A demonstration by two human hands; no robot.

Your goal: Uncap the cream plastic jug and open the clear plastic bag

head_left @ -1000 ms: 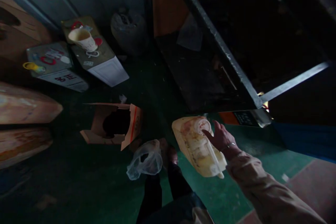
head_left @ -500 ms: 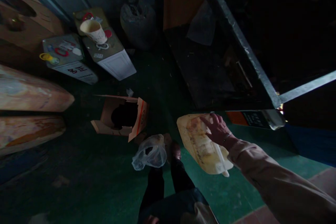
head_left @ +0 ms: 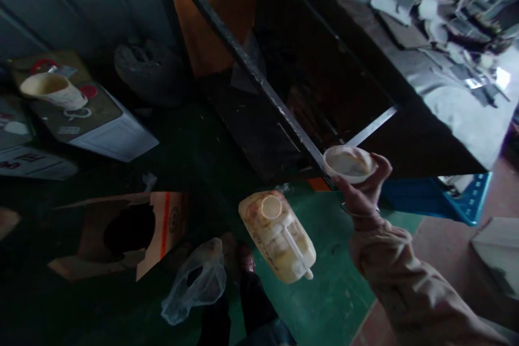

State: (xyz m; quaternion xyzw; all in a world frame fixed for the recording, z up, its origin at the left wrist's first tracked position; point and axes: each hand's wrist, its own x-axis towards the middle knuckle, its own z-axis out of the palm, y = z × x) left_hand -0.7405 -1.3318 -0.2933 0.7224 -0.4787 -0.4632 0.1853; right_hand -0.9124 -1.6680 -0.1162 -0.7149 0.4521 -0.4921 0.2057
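Pale lid [head_left: 345, 165], held in the right hand [head_left: 365, 188], has left the jug [head_left: 279, 239] on green floor [head_left: 334, 294].

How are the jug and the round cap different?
The jug is on the floor; the round cap is up in the right hand. The jug is long and boxy; the cap is round and shallow. The jug looks bigger than the cap. Both are pale.

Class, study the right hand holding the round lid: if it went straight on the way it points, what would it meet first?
Probably the slanting metal bar, just beyond the lid in the right hand, though depth is unclear.
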